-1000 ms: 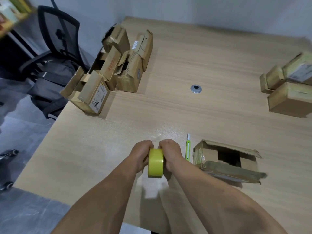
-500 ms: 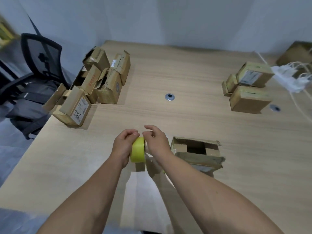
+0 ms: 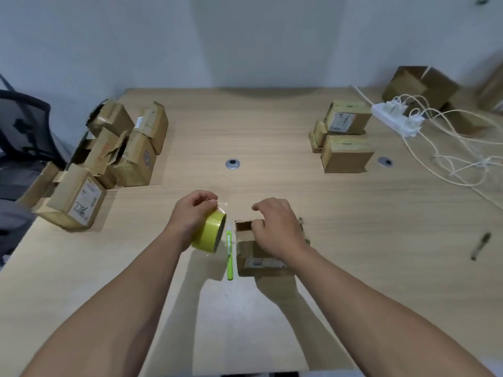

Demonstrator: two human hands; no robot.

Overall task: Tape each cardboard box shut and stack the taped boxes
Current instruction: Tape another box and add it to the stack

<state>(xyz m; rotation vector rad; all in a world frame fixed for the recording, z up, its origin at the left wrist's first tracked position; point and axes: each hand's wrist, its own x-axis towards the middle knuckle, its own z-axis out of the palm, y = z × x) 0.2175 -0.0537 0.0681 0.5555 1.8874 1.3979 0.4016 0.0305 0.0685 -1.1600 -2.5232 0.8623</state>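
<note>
two bare hands worked over a pale wood counter [image 3: 272,126]. the left hand [image 3: 193,213] gripped a yellow tape roll [image 3: 208,236], fingers curled round it, just above the counter. the right hand [image 3: 275,227] lay on top of a small cardboard box [image 3: 261,263] just beside the roll, fingers bent; whether it gripped a flap could not be told. a white label on that box's near side was too blurred to read. a green cutter [image 3: 230,257] lay between roll and box. far left sat a heap of open boxes [image 3: 130,159]; the nearest box [image 3: 79,200] bore a label with handwriting like "78". far right, stacked closed boxes [image 3: 345,137] carried an unreadable label.
</note>
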